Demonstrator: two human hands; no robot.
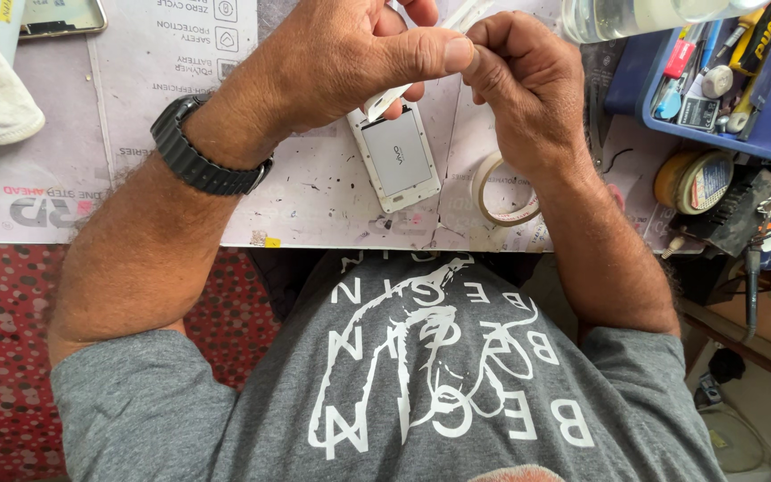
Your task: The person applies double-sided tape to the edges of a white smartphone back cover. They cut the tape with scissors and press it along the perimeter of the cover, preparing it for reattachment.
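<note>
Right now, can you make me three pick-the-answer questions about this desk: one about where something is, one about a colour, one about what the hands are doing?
1. Where is the tape roll?
A. right of the phone
B. in the blue tray
C. on the phone

2. What colour is the watch?
A. white
B. black
C. red

3. What are the left hand and right hand doing?
A. lying flat on the desk
B. pinching a thin white strip together
C. holding the tape roll

Answers: 1 A, the roll lies on the desk beside the phone. 2 B, its band is dark black. 3 B, the fingertips meet on the strip above the phone.
</note>
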